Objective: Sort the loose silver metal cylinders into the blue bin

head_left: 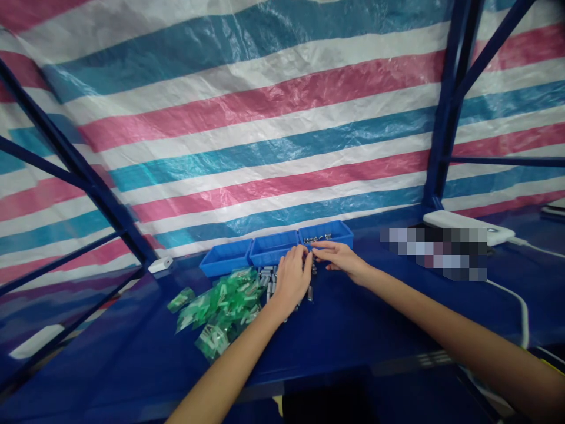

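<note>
My left hand (pixel 293 275) is over a pile of small grey metal cylinders (pixel 267 278), its fingers bent down and close together. Whatever those fingertips grip is hidden. From the right, my right hand (pixel 342 258) reaches in with thumb and fingers drawn together, near the left fingertips; anything between them is too small to name. Under and beside the hands lie more small metal pieces (pixel 310 292). Just behind is a blue bin (pixel 346 240) with small shiny metal parts inside. Left of the pile lie several clear-and-green plastic packets (pixel 225 303) holding pale pieces.
A middle blue bin (pixel 269 255) and a left blue bin (pixel 223 269) stand in the same row. A white power bank (pixel 470 228) with a white cable (pixel 524 321) lies right, beside a pixelated patch. A small white block (pixel 160 265) sits back left. Blue posts (pixel 436 141) frame the striped sheet.
</note>
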### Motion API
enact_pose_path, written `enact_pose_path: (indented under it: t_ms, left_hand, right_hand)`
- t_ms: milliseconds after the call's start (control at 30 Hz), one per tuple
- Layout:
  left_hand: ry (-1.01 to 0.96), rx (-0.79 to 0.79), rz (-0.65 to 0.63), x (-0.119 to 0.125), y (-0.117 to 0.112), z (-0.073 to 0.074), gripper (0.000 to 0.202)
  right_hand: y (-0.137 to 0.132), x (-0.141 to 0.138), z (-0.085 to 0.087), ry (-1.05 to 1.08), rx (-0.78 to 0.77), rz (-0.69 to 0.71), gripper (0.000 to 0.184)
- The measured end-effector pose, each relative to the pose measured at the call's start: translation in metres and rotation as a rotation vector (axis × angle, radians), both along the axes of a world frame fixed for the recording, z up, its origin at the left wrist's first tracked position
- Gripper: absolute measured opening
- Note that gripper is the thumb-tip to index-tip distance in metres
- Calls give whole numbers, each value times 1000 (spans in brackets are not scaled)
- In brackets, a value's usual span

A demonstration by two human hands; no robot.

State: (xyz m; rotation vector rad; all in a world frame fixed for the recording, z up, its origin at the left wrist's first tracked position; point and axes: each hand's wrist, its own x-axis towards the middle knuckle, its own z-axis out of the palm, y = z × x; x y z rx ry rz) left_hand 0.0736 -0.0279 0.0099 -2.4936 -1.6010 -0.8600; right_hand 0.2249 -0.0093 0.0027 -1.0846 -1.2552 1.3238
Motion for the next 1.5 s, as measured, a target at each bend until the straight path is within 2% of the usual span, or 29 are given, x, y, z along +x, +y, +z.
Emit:
enact_pose_path:
  t_ms: [133,267,800,967,1233,1500]
  left_hand:
    - [-30,16,16,-1,0,2,25]
    - [-65,20,-22,-1,1,1,25]
    - [-192,6,-83,-2,7,-6,22]
    - [-203,26,-91,-4,11,-9,19]
    - [-111,45,-85,-2,8,-6,18]
    - [119,-24,-22,-1,8,-13,13]
  right_hand:
    - [-1,-2,0,27,-9,71,35]
    - [-1,-3,-2,13,10,104,37]
    - [-8,-7,6,13,-19,82,30]
    - [-6,-7,4,11,-19,45,28]
    - [0,-8,-4,33,45,0,24]
    - [5,-4,-3,95,28,-174,25]
